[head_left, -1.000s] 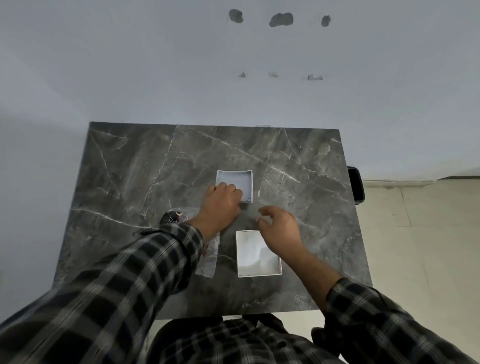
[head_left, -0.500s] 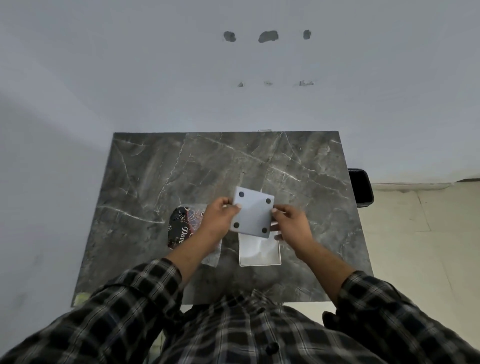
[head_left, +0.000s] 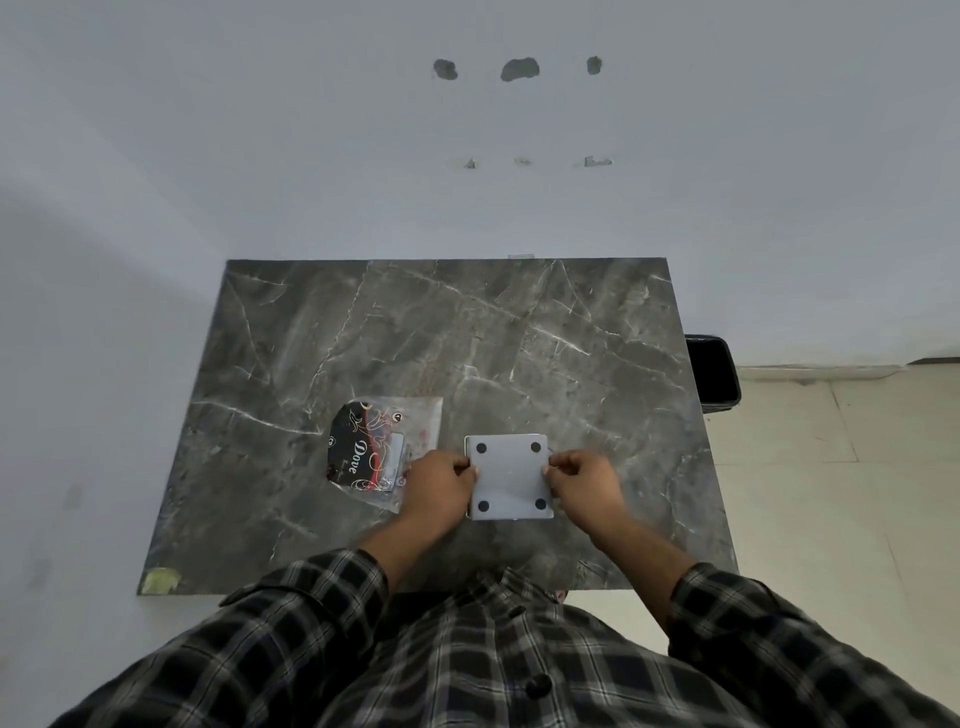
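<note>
Near front edge of surface: left hand, right hand, fingers clamped on sides of white box, dotted face up. Likely seating halves together; next, align edges, press evenly.

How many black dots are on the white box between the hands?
4, one near each corner of the box: far left, far right, near left, near right. None looks hidden.

A dark marble table stands against a pitted white wall, beige tiled floor rightward.
</note>
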